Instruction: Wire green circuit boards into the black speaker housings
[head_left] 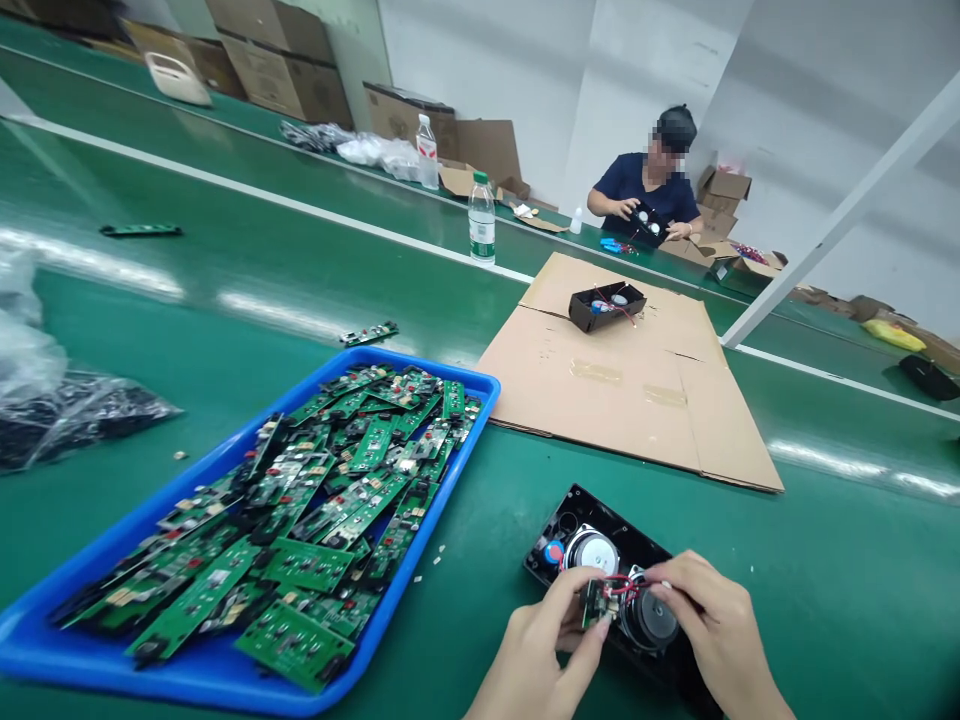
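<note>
A black speaker housing lies on the green table in front of me, with two round speakers and a blue-and-red part inside it. Over the housing, my left hand pinches a small green circuit board between thumb and fingers. My right hand is closed in a pinch on the red wires, which run to the board. The wire ends at the right fingertips are too small to make out.
To the left stands a blue tray heaped with circuit boards. Beyond the housing, a flat cardboard sheet carries another speaker housing. A water bottle stands further back. Across the line, a person handles a similar housing.
</note>
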